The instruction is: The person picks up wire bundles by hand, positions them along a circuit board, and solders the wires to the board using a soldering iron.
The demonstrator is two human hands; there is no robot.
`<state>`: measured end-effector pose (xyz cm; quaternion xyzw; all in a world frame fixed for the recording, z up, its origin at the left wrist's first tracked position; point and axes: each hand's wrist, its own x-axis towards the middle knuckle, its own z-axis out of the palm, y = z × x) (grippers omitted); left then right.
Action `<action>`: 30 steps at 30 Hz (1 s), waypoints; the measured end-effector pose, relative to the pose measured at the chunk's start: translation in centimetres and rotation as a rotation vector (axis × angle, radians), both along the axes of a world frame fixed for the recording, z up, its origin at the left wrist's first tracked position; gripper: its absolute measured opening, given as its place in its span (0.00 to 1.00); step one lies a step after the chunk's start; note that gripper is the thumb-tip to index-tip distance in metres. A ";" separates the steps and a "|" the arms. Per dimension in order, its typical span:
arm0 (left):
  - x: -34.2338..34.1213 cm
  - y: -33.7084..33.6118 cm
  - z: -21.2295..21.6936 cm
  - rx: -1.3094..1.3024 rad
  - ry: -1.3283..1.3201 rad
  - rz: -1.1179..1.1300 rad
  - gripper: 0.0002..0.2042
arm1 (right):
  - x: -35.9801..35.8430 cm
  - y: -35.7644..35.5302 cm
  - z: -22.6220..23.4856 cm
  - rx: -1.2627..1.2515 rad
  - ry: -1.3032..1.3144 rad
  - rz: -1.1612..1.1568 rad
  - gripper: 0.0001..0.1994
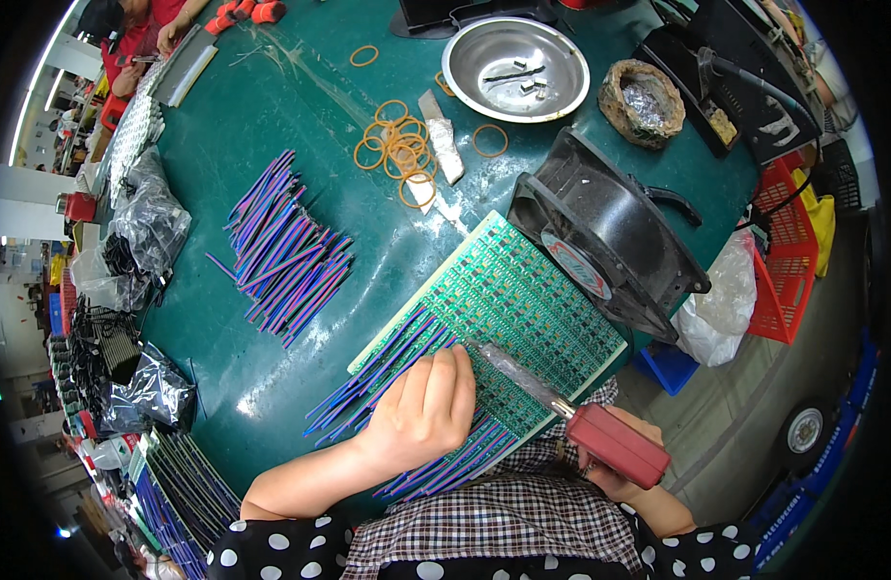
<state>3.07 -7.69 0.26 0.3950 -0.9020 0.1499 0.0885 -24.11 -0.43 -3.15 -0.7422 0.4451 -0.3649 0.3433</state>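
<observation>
A green circuit board panel (523,300) with rows of small parts lies on the table in front of me. Blue and pink wires (368,372) run out from its left and near sides. My left hand (421,401) rests over the board with its fingers closed in a pinch on a thin wire, mostly hidden by the fingers. In my right hand (610,474) is the red handle of a soldering iron (619,445). The iron's wrapped shaft points up and left, and its tip meets the board just beside my left fingertips.
A pile of loose wires (286,256) lies left on the green table (223,387). Beyond the board are rubber bands (397,145), a metal bowl (515,68) and a rough round pot (641,103). A black fan (610,227) stands against the board's far right edge. Bagged cables (146,222) line the left.
</observation>
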 end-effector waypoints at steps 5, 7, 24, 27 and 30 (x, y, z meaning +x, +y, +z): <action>-0.2 0.1 0.0 -0.003 0.004 0.021 0.11 | 0.3 -0.5 0.2 -0.071 0.082 0.025 0.34; -0.3 0.2 0.0 -0.007 0.003 0.024 0.11 | 0.3 0.2 -0.2 -0.016 0.012 -0.006 0.34; 1.9 -1.0 2.2 0.334 0.355 0.316 0.13 | -0.8 3.0 -0.4 0.659 -0.561 -0.225 0.39; 5.5 -4.4 1.3 0.178 0.455 0.470 0.09 | -0.8 3.6 -0.3 0.679 -0.516 -0.166 0.36; 7.1 -5.7 0.5 0.236 0.479 0.571 0.05 | -0.6 3.5 -0.4 0.672 -0.530 -0.171 0.35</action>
